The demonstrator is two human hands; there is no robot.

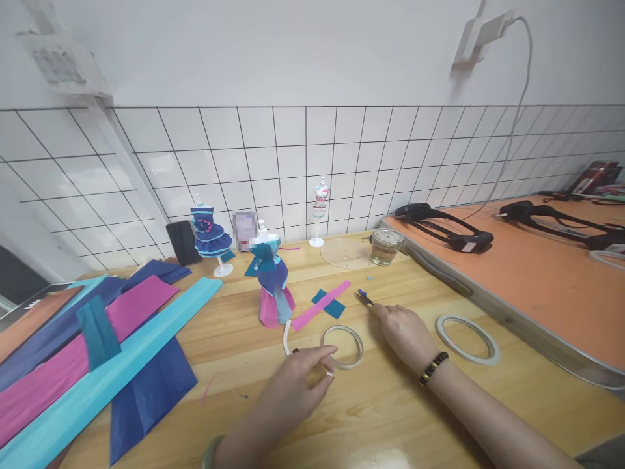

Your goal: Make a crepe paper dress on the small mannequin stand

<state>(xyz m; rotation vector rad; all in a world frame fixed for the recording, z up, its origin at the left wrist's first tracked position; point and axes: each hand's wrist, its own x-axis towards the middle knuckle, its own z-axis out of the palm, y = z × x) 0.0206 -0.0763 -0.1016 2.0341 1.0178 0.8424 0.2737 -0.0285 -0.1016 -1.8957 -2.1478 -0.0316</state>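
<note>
My left hand (299, 385) is above the table beside a roll of tape (361, 348). Its index finger points forward, and a small white bit shows at the thumb tip. A curved white tape strip (286, 339) comes out from behind the same hand, its grip partly hidden. My right hand (403, 331) lies low on the table, closed on what look like small dark scissors (364, 298), blades pointing away. Ahead stand a pink strip (322, 305) across a teal piece (334, 309), and a mini dress form (273, 277) in teal, blue and pink paper.
Coloured crepe paper sheets (146, 371) cover the left. Another dress form (209, 234), a phone (183, 242) and a bare form (319, 202) stand by the tiled wall. A glass jar (387, 246), a wider tape roll (442, 332) and black headgear (444, 228) are at right.
</note>
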